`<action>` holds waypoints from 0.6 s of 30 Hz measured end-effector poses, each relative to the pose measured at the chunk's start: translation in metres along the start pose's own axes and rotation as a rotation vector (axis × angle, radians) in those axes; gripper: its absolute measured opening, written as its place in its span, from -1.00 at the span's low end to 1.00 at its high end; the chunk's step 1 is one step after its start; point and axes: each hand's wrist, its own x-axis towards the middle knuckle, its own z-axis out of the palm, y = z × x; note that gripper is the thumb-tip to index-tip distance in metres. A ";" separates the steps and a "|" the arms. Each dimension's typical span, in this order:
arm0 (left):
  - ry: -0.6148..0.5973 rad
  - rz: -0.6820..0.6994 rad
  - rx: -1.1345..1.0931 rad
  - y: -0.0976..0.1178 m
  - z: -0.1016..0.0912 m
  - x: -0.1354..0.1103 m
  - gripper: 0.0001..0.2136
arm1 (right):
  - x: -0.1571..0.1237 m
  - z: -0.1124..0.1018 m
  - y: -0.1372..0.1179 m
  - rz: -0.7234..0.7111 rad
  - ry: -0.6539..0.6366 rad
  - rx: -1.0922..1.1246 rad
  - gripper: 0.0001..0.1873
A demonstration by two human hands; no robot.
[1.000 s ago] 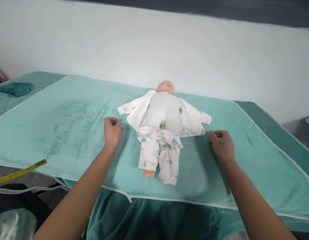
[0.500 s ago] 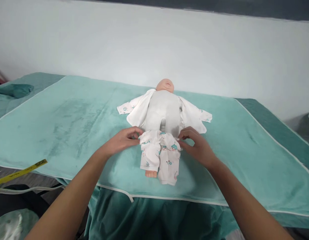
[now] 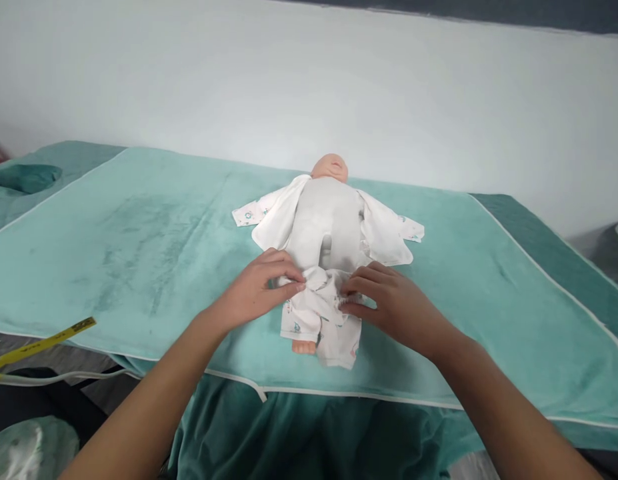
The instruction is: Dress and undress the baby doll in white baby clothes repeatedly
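A baby doll [image 3: 325,217] lies on its back, head toward the wall, with a grey-white cloth torso and legs. Its open white shirt [image 3: 383,230] is spread to both sides, the sleeves stretched out. White printed baby trousers [image 3: 333,333] cover the lower legs, bunched at the top with the plain inside showing; one foot [image 3: 303,347] pokes from the left leg. My left hand [image 3: 261,283] pinches the trousers' bunched top edge at the left. On the right, my right hand [image 3: 383,300] has its fingers closed on the same gathered cloth.
A light green velvet cover [image 3: 153,267] with white piping lies under the doll and hangs over the front edge. Behind it rises a white wall [image 3: 309,87]. A yellow strap [image 3: 43,345] and a pale cord [image 3: 63,380] are at the lower left.
Both hands have moved inward, toward each other. The trousers' upper part has been folded down, so the print there gives way to plain white cloth. The doll's body stays in place.
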 end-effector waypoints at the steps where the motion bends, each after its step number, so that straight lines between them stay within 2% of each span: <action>1: 0.015 0.013 0.017 0.001 0.002 -0.002 -0.87 | -0.002 0.000 0.000 0.010 0.008 -0.033 -0.85; 4: 0.013 0.072 0.088 0.002 0.007 -0.005 -0.83 | -0.008 0.000 0.000 0.000 0.033 -0.102 -0.86; 7: -0.050 0.128 0.242 0.007 0.012 -0.006 -0.77 | -0.010 0.002 -0.003 -0.035 0.054 -0.137 -0.91; 12: -0.165 0.128 0.531 0.022 0.013 -0.009 -0.85 | -0.008 0.005 -0.011 -0.013 0.028 -0.138 -0.94; 15: -0.180 0.157 0.543 0.026 0.011 -0.009 -0.92 | -0.008 0.006 -0.011 -0.090 0.041 -0.185 -0.92; 18: -0.135 0.176 0.450 0.027 0.011 -0.004 -0.88 | -0.009 0.008 -0.008 -0.125 0.144 -0.214 -0.87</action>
